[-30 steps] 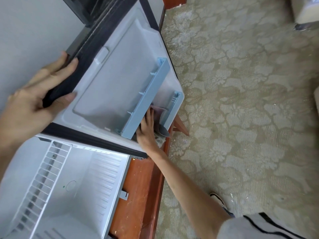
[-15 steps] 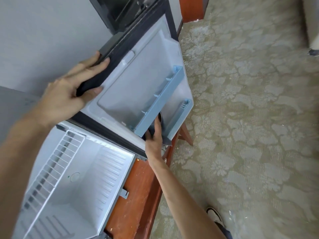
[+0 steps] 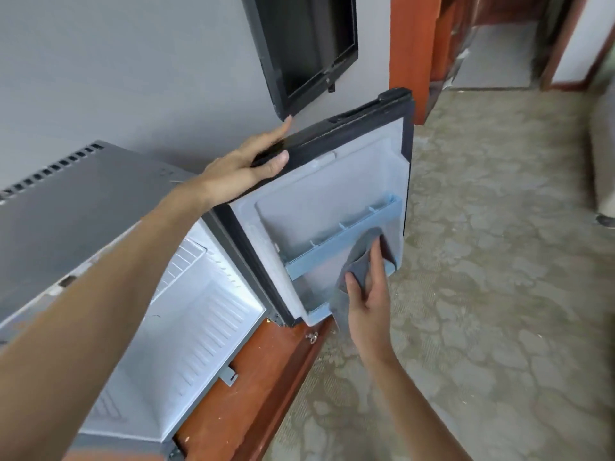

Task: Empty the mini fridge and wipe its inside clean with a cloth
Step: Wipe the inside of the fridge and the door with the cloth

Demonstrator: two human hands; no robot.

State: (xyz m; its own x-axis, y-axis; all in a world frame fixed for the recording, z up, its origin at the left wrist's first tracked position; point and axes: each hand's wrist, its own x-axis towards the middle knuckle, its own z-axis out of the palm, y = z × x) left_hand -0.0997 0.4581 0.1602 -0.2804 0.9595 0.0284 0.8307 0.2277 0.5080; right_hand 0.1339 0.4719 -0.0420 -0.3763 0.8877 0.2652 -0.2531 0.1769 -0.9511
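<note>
The mini fridge (image 3: 100,211) stands open on a reddish wooden cabinet (image 3: 246,387), grey top panel uppermost, its white interior (image 3: 186,327) lit and with nothing visible in it.

The left hand (image 3: 243,171) grips the upper edge of the open fridge door (image 3: 316,194). Its fingers (image 3: 266,138) are pressed together and laid over the outer face of the black door seal, with the thumb on the inner side, so the edge is pinched between them. Just beyond those fingertips a black-framed panel (image 3: 306,44) hangs on the grey wall (image 3: 133,61).

Below and to the right of the left fingers, the door's white inner liner carries a pale blue shelf rail (image 3: 339,241) running across it at a slant.

The right hand (image 3: 369,294) holds a grey cloth (image 3: 361,257) against the lower right part of the door, at the rail. Its fingers (image 3: 376,261) lie extended and close together over the cloth, the thumb apart on the left side, the cloth pinched between thumb and fingers. The cloth bunches above the fingertips and hangs past the heel of the hand toward the door's lower edge (how far it reaches behind the palm cannot be told).

To the right of the right fingers lies a patterned beige carpet (image 3: 482,261), and beyond it wooden door frames (image 3: 412,44) line the far wall.
</note>
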